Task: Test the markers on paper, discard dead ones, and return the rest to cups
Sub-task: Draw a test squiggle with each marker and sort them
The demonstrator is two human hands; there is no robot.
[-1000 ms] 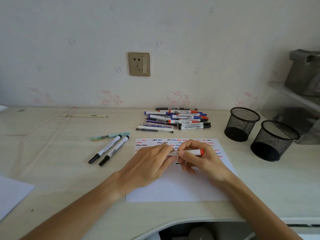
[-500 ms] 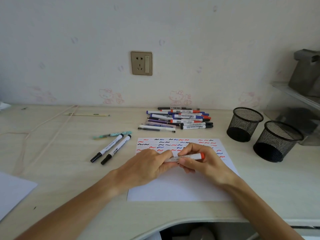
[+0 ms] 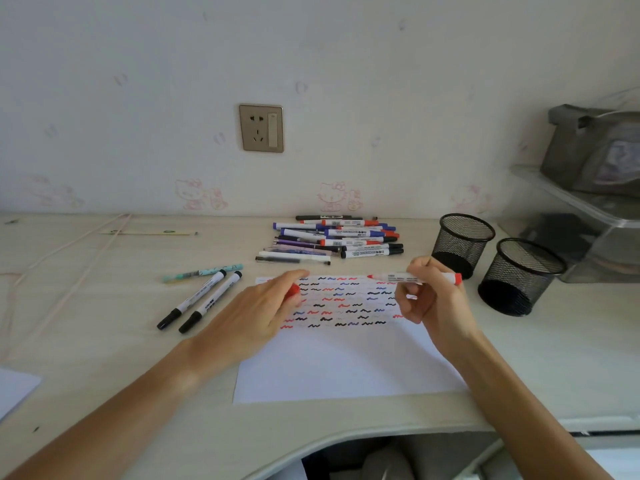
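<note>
A white sheet of paper (image 3: 346, 365) lies before me, its upper half covered in red, blue and black squiggles. My right hand (image 3: 429, 299) holds an uncapped red marker (image 3: 398, 277) level above the paper's top right, tip pointing left. My left hand (image 3: 258, 310) rests at the paper's left edge and pinches the red cap (image 3: 294, 290). A pile of several markers (image 3: 332, 240) lies behind the paper. Two black mesh cups (image 3: 464, 242) (image 3: 519, 275) stand at the right.
Two black-capped markers (image 3: 201, 301) and a teal pen (image 3: 202, 273) lie left of the paper. Another white sheet (image 3: 15, 389) sits at the far left edge. A wooden stick (image 3: 149, 232) lies near the wall. A clear shelf unit (image 3: 588, 209) stands at the far right.
The hands have pulled apart: the cap came off the red marker, the left hand carrying it left and the right hand moving the marker right and up.
</note>
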